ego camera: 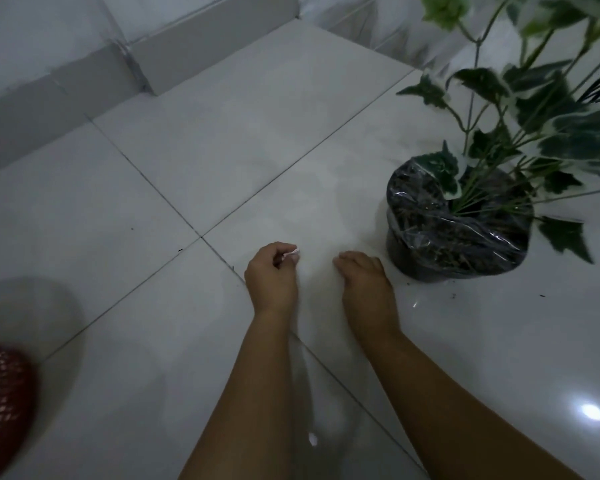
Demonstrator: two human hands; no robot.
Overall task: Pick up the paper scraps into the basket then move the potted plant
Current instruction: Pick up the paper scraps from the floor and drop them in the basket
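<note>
My left hand (pixel 272 275) hovers low over the white floor tiles, its fingers pinched on a small white paper scrap (pixel 293 251). Just to its right, my right hand (pixel 366 271) is curled with the fingers bent down toward the floor; what it holds, if anything, is hidden. The potted plant (pixel 458 226) stands right of my right hand, a dark pot wrapped in clear plastic with green-and-white leaves (pixel 541 109) rising above it. A red mesh basket (pixel 0 407) shows at the lower left edge, far from both hands.
Grey skirting and a wall corner (pixel 142 74) run along the far left. Specks of soil (pixel 452 296) lie on the glossy tile (pixel 153 341) beside the pot. A bright light reflection (pixel 591 412) sits at the lower right.
</note>
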